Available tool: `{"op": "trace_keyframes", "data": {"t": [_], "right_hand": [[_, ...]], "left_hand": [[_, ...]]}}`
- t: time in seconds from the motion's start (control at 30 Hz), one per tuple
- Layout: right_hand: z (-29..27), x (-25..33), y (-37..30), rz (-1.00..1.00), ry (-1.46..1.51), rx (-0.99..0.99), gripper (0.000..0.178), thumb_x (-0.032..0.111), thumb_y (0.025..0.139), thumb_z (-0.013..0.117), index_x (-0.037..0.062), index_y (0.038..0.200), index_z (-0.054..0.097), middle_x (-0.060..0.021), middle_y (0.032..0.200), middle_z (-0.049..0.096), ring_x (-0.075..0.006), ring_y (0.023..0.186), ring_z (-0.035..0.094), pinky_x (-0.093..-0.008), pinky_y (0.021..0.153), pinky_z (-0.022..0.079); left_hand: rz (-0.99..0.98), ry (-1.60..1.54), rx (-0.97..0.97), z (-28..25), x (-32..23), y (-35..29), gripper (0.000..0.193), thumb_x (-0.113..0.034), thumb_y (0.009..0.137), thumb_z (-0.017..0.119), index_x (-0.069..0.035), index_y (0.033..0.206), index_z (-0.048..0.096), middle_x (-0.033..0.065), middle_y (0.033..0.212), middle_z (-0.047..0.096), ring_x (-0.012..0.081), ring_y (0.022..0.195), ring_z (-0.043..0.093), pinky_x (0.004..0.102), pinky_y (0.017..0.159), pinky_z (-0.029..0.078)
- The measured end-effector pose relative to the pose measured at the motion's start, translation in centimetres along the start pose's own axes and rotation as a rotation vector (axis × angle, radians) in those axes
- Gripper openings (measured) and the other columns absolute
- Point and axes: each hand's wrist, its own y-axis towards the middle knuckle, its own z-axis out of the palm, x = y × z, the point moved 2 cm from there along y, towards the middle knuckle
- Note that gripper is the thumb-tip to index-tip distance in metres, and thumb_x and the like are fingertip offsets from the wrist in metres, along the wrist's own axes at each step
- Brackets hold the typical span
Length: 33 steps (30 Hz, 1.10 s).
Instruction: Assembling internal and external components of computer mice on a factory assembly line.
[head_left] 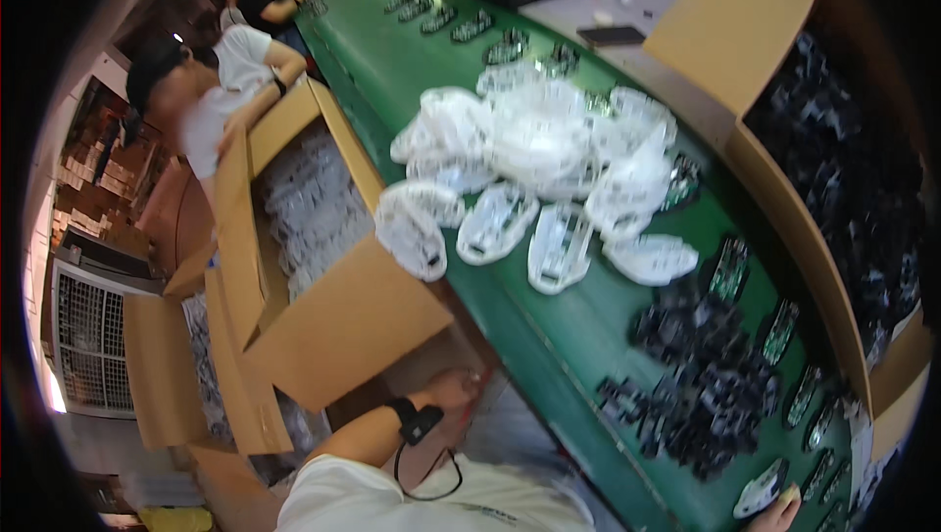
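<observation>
My left hand (453,389), with a black band and cable on its wrist, is beside the green conveyor belt (510,321). Its fingers look curled in and are blurred; what they may hold cannot be made out. At the bottom right, my right hand (776,514) shows only in part, a yellowish patch at one fingertip. Its fingers are at the edge of a white plastic shell (760,490) with dark cutouts, and seem to grip it. A loose pile of black plastic parts (706,375) lies just beyond, near a row of green circuit boards (780,332).
White shells (544,135) are heaped mid-belt, several spread out nearer me. An open carton (323,326) of clear-wrapped shells stands left of the belt. On the right, another carton (784,184) holds black parts. A co-worker (245,62) leans over the left carton; another person (260,3) sits farther up.
</observation>
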Motion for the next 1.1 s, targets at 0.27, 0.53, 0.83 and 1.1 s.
{"op": "trace_keyframes", "data": {"t": [0.27,0.53,0.83,1.1], "right_hand": [[1.0,3.5,-1.1,-0.54,-0.355,-0.286,0.023,0.019,0.095,0.069,0.0032,0.078,0.064,-0.0137,0.084,0.066,-0.036,0.076,0.064,-0.045,0.071,0.053],[17.0,29.8,-24.6,0.031,0.599,1.186,0.021,0.01,0.098,0.065,-0.0053,0.112,0.068,-0.0143,0.096,0.071,-0.0217,0.085,0.066,-0.0315,0.076,0.056],[35.0,42.2,-37.9,-1.439,0.322,1.095,0.059,0.021,0.075,0.078,0.0044,0.128,0.059,-0.0207,0.132,0.057,-0.0392,0.132,0.05,-0.0511,0.115,0.035],[40.8,44.9,-39.0,-1.553,0.122,1.229,0.034,0.033,0.072,0.081,0.0125,0.096,0.067,-0.0079,0.098,0.064,-0.0293,0.102,0.06,-0.045,0.093,0.043]], "left_hand": [[-0.62,0.698,-0.035,0.8,26.8,-16.6,0.034,-0.032,0.095,0.058,-0.005,0.108,0.072,0.0248,0.11,0.07,0.0441,0.106,0.065,0.0511,0.091,0.051],[-1.118,0.107,-0.692,-8.6,29.0,-20.1,0.032,-0.031,0.095,0.058,-0.005,0.107,0.072,0.024,0.108,0.07,0.0427,0.104,0.065,0.05,0.09,0.051],[-1.023,0.086,-0.678,-13.7,28.8,-14.7,0.03,-0.029,0.095,0.058,-0.004,0.106,0.072,0.0231,0.106,0.07,0.0411,0.102,0.065,0.0487,0.089,0.051],[-0.97,0.072,-0.718,-13.4,28.4,-12.6,0.029,-0.028,0.095,0.059,-0.004,0.105,0.071,0.0223,0.104,0.069,0.0397,0.1,0.064,0.0475,0.088,0.051]]}}
